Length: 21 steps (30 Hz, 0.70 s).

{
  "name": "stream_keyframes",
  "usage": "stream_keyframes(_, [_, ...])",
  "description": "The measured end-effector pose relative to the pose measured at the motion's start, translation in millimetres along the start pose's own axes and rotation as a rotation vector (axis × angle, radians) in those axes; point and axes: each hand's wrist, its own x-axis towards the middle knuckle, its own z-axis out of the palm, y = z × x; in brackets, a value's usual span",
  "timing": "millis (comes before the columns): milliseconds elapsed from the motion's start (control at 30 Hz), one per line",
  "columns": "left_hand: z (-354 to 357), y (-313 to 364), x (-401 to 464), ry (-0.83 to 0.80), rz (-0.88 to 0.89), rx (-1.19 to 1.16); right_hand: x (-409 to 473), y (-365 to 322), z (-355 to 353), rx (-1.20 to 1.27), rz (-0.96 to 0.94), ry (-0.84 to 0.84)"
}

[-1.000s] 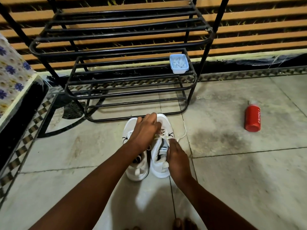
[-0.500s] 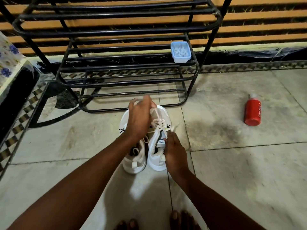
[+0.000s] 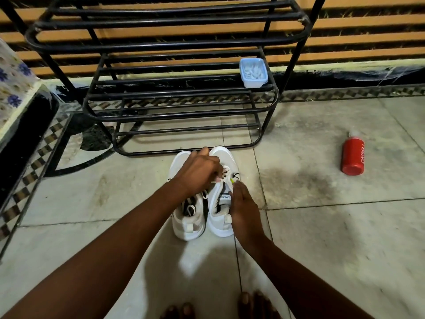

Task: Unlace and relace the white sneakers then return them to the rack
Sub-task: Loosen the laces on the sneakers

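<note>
Two white sneakers stand side by side on the tiled floor, toes toward the black metal shoe rack (image 3: 184,116). The left sneaker (image 3: 186,224) is partly covered by my left forearm. My left hand (image 3: 197,171) reaches over to the right sneaker (image 3: 222,199) and pinches its white lace (image 3: 226,172) near the upper eyelets. My right hand (image 3: 241,206) grips the right side of that sneaker by its collar, fingers curled against it. The shoe's tongue with a small label shows between my hands.
A small blue plastic tub (image 3: 253,72) sits on the rack's middle shelf at the right. A red bottle (image 3: 353,157) lies on the floor to the right. A flower-patterned cloth over a dark ledge (image 3: 13,88) stands at the left. My toes (image 3: 250,305) show at the bottom edge.
My left hand lifted up with the lace, then came back down to the eyelets. My right hand stayed on the shoe's side. The view shifted closer to the rack.
</note>
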Motion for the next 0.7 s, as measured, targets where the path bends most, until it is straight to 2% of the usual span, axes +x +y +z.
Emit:
stream_keyframes(100, [-3, 12, 1, 0.153, -0.051, 0.097, 5, -6, 0, 0.056, 0.06, 0.036])
stream_keyframes(167, [-2, 15, 1, 0.308, -0.151, 0.058, 8, -5, 1, 0.152, 0.179, 0.056])
stream_keyframes(233, [-6, 8, -3, 0.483, -0.316, -0.064, 9, -5, 3, 0.183, 0.2, 0.039])
stream_keyframes(267, [-13, 3, -5, 0.559, -0.419, -0.142, 7, -4, 2, 0.176, 0.187, 0.031])
stream_keyframes(367, [-24, -33, -9, 0.74, -0.672, -0.384, 7, -6, 3, 0.329, 0.303, 0.015])
stream_keyframes(467, [-32, -35, -3, 0.867, -0.833, -0.975, 11, -6, 7, 0.37, 0.353, 0.017])
stream_keyframes(500, [-31, -27, -3, 0.85, -0.847, -1.157, 11, -5, 7, 0.387, 0.375, 0.02])
stream_keyframes(533, [-31, -19, -3, 0.798, -0.803, -1.239, 11, -4, 7, 0.368, 0.37, 0.012])
stream_keyframes(567, [-28, -14, -4, 0.728, -0.71, -1.2, 11, -6, 5, 0.35, 0.372, 0.006])
stream_keyframes(633, [-19, -11, -8, 0.499, -0.444, -0.918, 9, -8, 1, 0.283, 0.337, 0.008])
stream_keyframes(700, [-13, -10, -7, 0.174, -0.246, -0.528, 7, -8, -2, 0.163, 0.247, -0.003])
